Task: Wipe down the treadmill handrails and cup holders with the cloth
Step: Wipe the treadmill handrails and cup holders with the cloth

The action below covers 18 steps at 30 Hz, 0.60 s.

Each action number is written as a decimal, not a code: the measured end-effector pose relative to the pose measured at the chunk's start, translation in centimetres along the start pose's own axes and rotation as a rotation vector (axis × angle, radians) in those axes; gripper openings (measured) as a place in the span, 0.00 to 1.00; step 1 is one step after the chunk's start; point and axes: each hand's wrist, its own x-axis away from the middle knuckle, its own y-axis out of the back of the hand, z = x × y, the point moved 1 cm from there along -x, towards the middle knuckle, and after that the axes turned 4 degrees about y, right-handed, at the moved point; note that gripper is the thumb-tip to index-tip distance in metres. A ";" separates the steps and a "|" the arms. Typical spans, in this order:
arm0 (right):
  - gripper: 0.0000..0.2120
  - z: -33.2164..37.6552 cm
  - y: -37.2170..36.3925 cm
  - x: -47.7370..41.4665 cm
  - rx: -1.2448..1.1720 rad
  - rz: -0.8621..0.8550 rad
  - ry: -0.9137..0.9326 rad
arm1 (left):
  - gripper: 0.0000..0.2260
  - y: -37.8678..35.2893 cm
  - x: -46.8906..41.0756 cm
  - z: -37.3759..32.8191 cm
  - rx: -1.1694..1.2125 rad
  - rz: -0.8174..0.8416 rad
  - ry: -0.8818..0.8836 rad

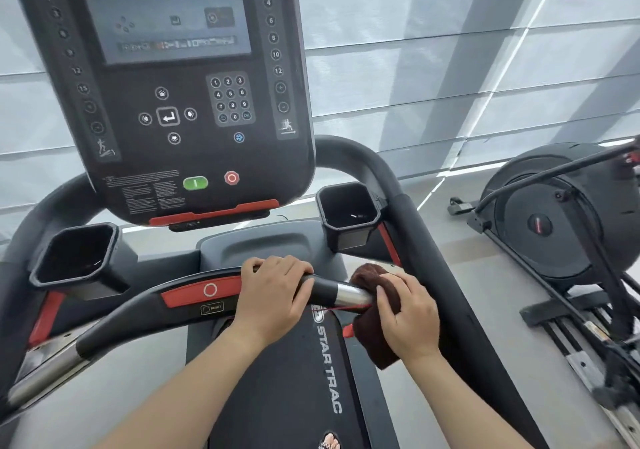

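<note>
My right hand [407,313] clutches the brown cloth [372,327] around the front handrail [325,291], on its chrome section. My left hand [273,296] grips the bar just left. The bar runs left-right, so I'd slide rightward; the right cup holder [348,211] sits farther back.

The person's left hand [273,296] grips the black front handrail [145,313] just right of its red panel [204,291]. The right hand [408,317] presses a dark brown cloth [367,327] around the handrail's silver section [349,294], the cloth hanging below the bar. Two empty black cup holders sit farther off: the left cup holder [76,258] and the right cup holder [348,213]. The console [166,84] rises between them, with green and red buttons near its lower edge. An elliptical machine [554,213] stands to the right.
</note>
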 end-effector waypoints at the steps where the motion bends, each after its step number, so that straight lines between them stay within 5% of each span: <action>1: 0.17 0.5 -0.3 -0.1 0.003 -0.014 -0.015 | 0.08 0.0 0.0 0.0 -0.010 -0.003 0.002; 11: 0.22 2.1 -0.8 0.0 -0.005 0.212 0.127 | 0.08 -0.1 0.0 -0.3 -0.033 -0.011 -0.009; 18: 0.17 1.0 0.1 -0.3 -0.018 0.113 0.045 | 0.11 0.6 -0.2 -0.6 -0.017 0.044 0.026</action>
